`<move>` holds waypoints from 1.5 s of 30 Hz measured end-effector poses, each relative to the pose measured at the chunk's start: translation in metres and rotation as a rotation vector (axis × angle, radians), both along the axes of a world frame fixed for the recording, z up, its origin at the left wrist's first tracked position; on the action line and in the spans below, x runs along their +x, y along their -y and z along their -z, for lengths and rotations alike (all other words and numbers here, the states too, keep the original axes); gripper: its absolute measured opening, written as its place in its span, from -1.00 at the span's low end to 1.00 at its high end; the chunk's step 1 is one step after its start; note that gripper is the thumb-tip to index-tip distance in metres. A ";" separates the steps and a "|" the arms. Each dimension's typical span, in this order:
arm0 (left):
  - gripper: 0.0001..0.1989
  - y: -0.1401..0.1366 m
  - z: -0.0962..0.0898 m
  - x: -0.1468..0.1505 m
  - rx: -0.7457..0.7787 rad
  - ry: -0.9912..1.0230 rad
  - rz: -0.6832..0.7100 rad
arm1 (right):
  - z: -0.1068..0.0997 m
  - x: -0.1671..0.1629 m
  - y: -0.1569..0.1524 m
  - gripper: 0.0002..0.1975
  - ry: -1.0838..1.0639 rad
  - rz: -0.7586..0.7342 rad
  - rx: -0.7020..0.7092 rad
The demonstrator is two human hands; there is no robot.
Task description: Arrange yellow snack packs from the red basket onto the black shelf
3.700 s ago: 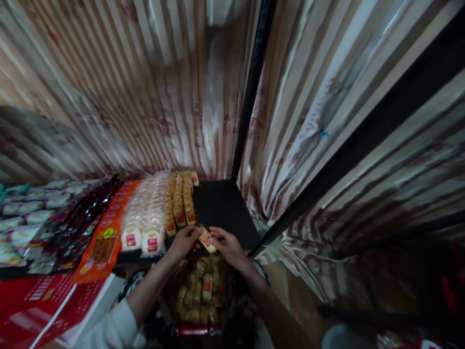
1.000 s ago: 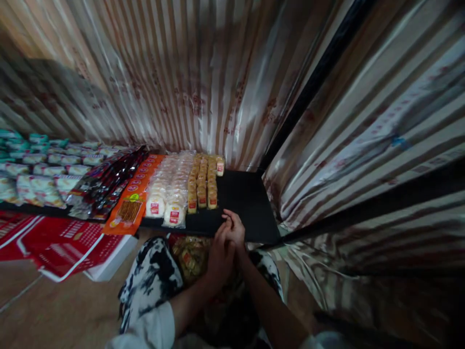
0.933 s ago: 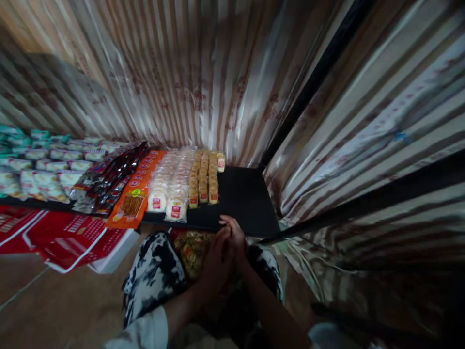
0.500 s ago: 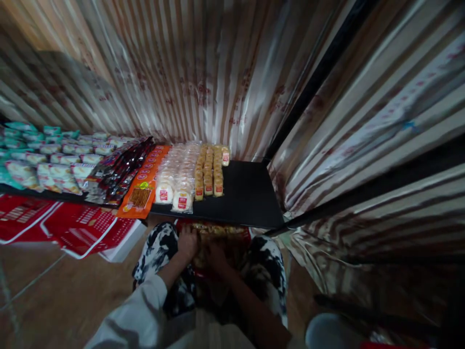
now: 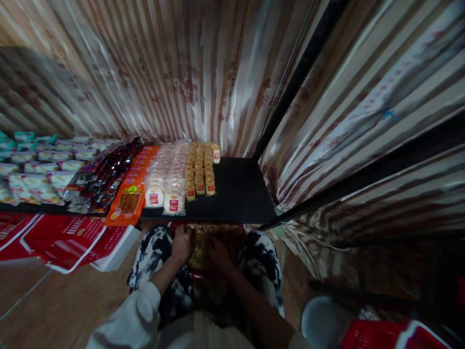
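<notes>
Between my knees, below the front edge of the black shelf, sits a red box holding small gold-wrapped snack packs. My left hand lies at the box's left side, fingers stretched and slightly apart; no object shows in it. My right hand is over the packs in deep shadow, its fingertips too dark to make out. Rows of yellow biscuit packs with red labels stand on the shelf. Beside them are white round cracker packs in clear wrappers.
Left along the shelf lie an orange snack bag, dark shiny packets and white packs. Red gift boxes with white handles stand below. A black pole rises at the right before striped sheeting. A pale bucket is low right.
The view has turned slightly, so the shelf and goods sit further left. My left hand has shifted to the box's left side, uncovering more gold packs. The right hand stays over them.
</notes>
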State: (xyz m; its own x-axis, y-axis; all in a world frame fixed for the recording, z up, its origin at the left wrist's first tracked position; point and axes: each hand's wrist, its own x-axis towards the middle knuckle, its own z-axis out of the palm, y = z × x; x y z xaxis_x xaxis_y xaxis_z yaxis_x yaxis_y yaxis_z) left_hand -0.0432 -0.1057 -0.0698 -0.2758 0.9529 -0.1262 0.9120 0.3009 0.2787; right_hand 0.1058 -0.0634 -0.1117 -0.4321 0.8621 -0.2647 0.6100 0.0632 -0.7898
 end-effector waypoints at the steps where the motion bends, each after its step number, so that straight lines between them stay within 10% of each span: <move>1: -0.66 0.003 0.000 0.001 0.054 0.049 -0.026 | 0.000 0.001 0.000 -0.67 -0.010 0.027 -0.014; 14: -0.77 0.017 -0.008 0.028 0.337 0.988 -0.669 | -0.028 0.014 0.012 -0.59 -0.525 0.229 -0.364; 26: -0.84 0.004 -0.050 0.067 0.351 1.623 -0.743 | -0.074 0.017 -0.008 -0.60 -0.780 0.414 -0.232; 35: -0.71 -0.040 -0.063 0.094 0.420 1.642 -0.668 | -0.079 0.021 -0.031 -0.55 -0.783 0.394 -0.047; 45: -0.66 -0.133 -0.088 0.097 0.372 1.233 -0.539 | -0.097 0.022 -0.155 -0.56 -0.374 0.394 0.382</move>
